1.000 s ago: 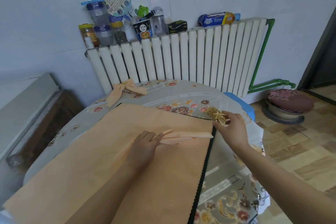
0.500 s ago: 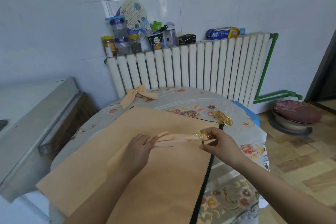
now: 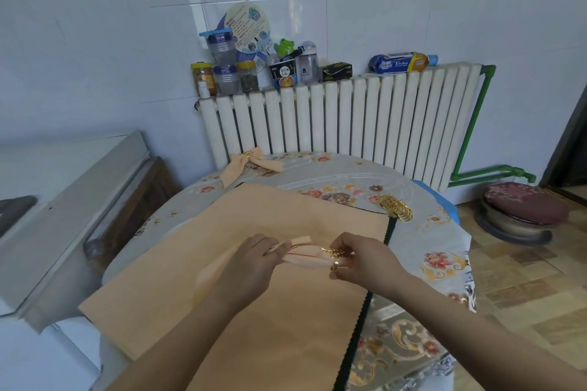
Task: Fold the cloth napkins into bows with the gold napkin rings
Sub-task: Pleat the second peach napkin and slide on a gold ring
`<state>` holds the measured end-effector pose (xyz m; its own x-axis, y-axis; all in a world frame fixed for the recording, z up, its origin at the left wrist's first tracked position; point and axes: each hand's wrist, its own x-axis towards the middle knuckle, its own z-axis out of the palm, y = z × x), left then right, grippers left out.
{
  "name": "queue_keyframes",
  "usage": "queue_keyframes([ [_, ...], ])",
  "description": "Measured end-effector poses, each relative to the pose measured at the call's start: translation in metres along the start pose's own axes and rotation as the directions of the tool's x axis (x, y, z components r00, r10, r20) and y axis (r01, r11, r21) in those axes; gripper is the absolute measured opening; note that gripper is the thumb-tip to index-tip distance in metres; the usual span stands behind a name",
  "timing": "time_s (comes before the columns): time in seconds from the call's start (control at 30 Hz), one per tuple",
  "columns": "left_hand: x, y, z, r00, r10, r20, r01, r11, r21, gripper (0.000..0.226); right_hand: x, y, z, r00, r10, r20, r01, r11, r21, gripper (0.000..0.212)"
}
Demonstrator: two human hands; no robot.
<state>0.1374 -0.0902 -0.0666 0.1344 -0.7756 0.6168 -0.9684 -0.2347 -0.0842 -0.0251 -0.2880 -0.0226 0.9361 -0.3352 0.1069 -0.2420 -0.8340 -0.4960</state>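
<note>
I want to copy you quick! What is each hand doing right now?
Left hand: pinches the folded peach napkin.
Right hand: holds a gold napkin ring at the napkin's end.

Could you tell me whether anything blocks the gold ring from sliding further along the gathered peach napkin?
Nothing visible does. The right hand holds the gold metal napkin ring on the gathered peach cloth napkin; the stretch toward the left hand, which pinches the napkin, is bare.

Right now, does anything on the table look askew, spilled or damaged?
Nothing stands out. The left hand holds the folded napkin while the right hand fits a gold ring on it. A finished bow and spare rings lie undisturbed.
</note>
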Motion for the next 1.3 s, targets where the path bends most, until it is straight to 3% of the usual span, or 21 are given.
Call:
queue_keyframes([
  [0.17,0.007,0.022,0.001,0.995,-0.056,0.078,0.054,0.998,0.023,0.034,0.001,-0.021,0.014,0.999,0.018,-0.045,-0.024,0.992,-0.128,0.047],
  [0.27,0.008,0.030,0.001,0.985,-0.125,0.123,0.131,0.991,-0.042,0.037,0.004,-0.023,0.024,0.996,0.093,-0.018,-0.093,0.995,-0.027,0.047],
  [0.4,-0.002,0.028,0.004,0.978,-0.118,0.172,0.147,0.974,-0.170,0.035,0.009,-0.015,0.031,0.984,0.147,0.102,-0.163,0.971,0.177,0.061],
  [0.47,-0.010,0.029,0.007,0.979,-0.085,0.188,0.128,0.964,-0.231,0.033,0.010,-0.011,0.036,0.966,0.148,0.211,-0.185,0.968,0.169,0.076],
  [0.6,-0.021,0.029,0.010,0.972,-0.078,0.220,0.149,0.934,-0.325,0.043,0.012,-0.005,0.041,0.928,0.113,0.355,-0.178,0.972,0.155,0.085],
  [0.73,-0.023,0.027,0.010,0.977,-0.100,0.190,0.160,0.931,-0.328,0.042,0.019,-0.004,0.040,0.913,0.065,0.403,-0.156,0.968,0.196,0.066],
  [0.83,-0.020,0.028,0.014,0.967,-0.127,0.220,0.173,0.964,-0.204,0.047,0.020,-0.002,0.044,0.932,0.057,0.357,-0.139,0.969,0.206,0.047],
  [0.9,-0.008,0.033,0.013,0.912,-0.134,0.388,0.166,0.985,-0.051,0.051,0.019,0.000,0.049,0.945,0.053,0.321,-0.130,0.966,0.223,0.045],
  [1.0,0.011,0.047,0.017,0.705,-0.278,0.653,0.298,0.951,0.083,0.050,0.016,0.003,0.054,0.964,0.040,0.264,-0.107,0.964,0.244,0.043],
  [1.03,0.012,0.051,0.020,0.676,-0.290,0.677,0.348,0.936,0.053,0.050,0.016,0.003,0.056,0.967,0.038,0.251,-0.103,0.963,0.249,0.042],
  [1.2,0.001,0.052,0.022,0.693,-0.323,0.644,0.516,0.847,-0.131,0.074,0.010,0.004,0.059,0.985,0.012,0.173,-0.053,0.970,0.239,0.044],
  [1.3,0.006,0.050,0.022,0.675,-0.360,0.644,0.634,0.729,-0.258,0.072,0.002,0.002,0.064,0.995,0.010,0.101,-0.036,0.967,0.252,0.044],
])
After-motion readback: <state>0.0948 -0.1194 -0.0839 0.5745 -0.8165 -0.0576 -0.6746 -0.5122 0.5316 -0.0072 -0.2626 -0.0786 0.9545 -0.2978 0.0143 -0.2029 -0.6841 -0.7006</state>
